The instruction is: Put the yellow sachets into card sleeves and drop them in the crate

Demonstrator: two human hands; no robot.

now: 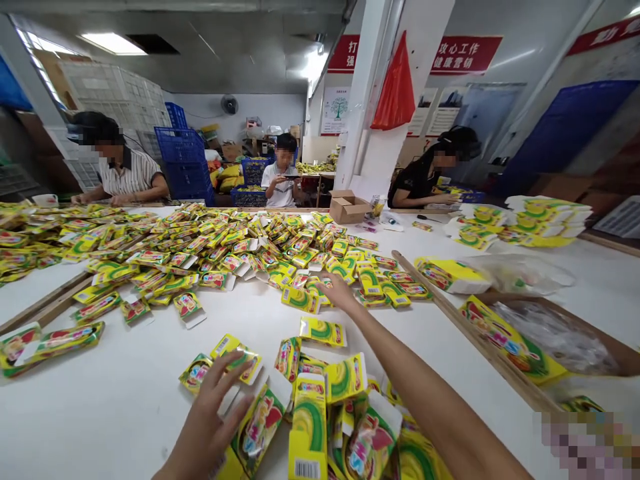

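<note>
The left hand point(213, 413), at the lower middle of the frame, is spread wide with its fingertips resting on a flat yellow-green box point(239, 357); it presses on the box and does not pinch it. The right arm stretches up the middle of the frame, and the right hand point(336, 288) lies with fingers extended at the near edge of the big spread of boxes point(200, 253); whether it grips one cannot be told. Just below and between the two hands, a small heap point(320, 407) of the same boxes lies bunched at the bottom centre, some overlapping, some tilted. Judging by how things lie, only this little heap is drawn close, while by far the larger share lies loose across the white table point(125, 400) from the far left to the centre, with a few strays in between. To the right, past a wooden strip point(450, 313), a cardboard tray point(620, 353) holds larger yellow packs and clear plastic, and neat stacks point(540, 217) stand in the upper right. Other people sit at the far side: one at the upper left point(123, 167), one at the upper centre point(283, 173), one to the right of centre point(425, 177).
</note>
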